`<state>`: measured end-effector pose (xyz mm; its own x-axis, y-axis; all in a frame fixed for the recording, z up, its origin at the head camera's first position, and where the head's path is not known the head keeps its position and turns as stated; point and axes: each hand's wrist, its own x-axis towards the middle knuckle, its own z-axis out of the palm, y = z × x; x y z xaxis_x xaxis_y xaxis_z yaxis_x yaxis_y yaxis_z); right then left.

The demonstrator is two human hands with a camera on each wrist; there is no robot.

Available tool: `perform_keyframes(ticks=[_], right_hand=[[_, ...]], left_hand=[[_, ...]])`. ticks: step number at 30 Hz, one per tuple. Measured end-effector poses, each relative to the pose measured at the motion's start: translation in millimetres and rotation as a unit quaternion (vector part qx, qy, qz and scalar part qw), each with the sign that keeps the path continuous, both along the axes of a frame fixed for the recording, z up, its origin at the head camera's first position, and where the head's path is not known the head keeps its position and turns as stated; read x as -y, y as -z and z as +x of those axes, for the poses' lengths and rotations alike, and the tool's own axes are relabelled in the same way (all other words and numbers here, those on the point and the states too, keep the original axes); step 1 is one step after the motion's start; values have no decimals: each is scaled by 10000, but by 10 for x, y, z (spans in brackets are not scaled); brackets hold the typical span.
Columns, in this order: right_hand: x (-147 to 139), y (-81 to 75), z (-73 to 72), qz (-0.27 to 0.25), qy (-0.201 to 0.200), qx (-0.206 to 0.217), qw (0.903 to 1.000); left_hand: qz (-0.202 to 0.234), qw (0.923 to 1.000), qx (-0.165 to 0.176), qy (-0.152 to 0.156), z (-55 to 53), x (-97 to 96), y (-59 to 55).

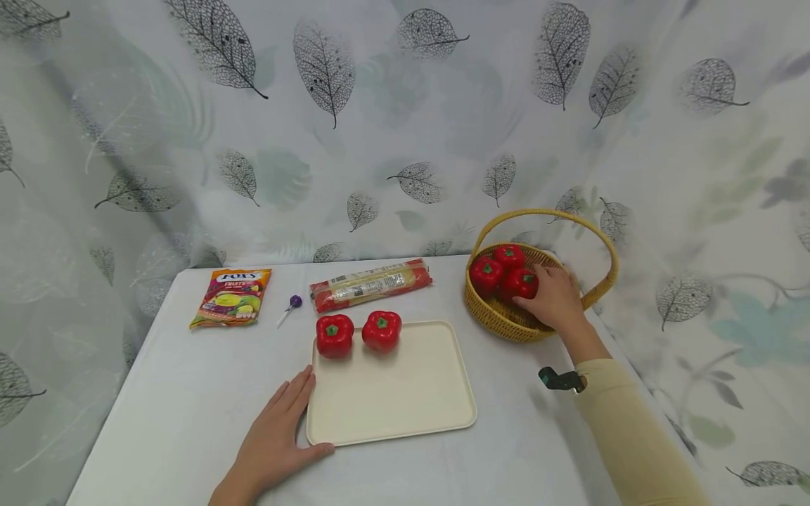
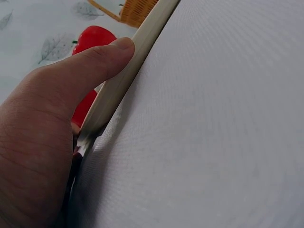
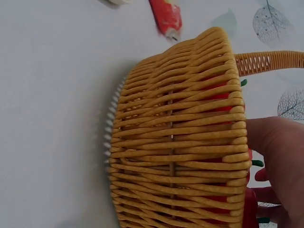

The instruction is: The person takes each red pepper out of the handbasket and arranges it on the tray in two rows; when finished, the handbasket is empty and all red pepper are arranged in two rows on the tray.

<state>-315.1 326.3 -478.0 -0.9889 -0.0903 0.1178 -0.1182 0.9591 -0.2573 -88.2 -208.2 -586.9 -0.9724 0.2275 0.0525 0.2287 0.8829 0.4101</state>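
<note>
My right hand (image 1: 555,299) reaches into a wicker basket (image 1: 506,327) and grips a red bell pepper (image 1: 520,283) by its side. Two more red bell peppers lie beside it in the basket. The right wrist view shows that hand (image 3: 285,156) past the rim, its fingertips partly hidden behind the woven wall (image 3: 190,137). At the left side of a cream tray (image 1: 392,393), my left hand (image 1: 275,432) rests with straight fingers along the edge. Its thumb (image 2: 102,61) touches the near rim. Two red bell peppers, one left (image 1: 335,335) and one right (image 1: 382,332), sit on the tray's far side.
Behind the tray lies a long clear packet with red ends (image 1: 371,284). Further left are a purple lollipop (image 1: 294,302) and a Fox's fruit candy bag (image 1: 233,298). The basket's tall handle (image 1: 544,212) arches over it. A leaf-patterned cloth (image 1: 392,140) hangs behind the white table.
</note>
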Motion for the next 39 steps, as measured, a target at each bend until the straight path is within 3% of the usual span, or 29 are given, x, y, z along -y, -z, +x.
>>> perform_keyframes(ticks=[7,17,26,39], right_hand=[[-20,18,-17,195,61,68,9998],[-12,39,4,-456,66,-41,9989],[24,-62,46,-1214,96,-289,9921],[128,-140,164,-1569,-64,-817,9842]], left_hand=[[14,10000,-32,-2,3,-9,3],[-63,10000,21,-39,-1,-20,-4],[-88,9999,48,-35,-3,-19,-5],[-137,9999,59,-32,-18,-12,-2]])
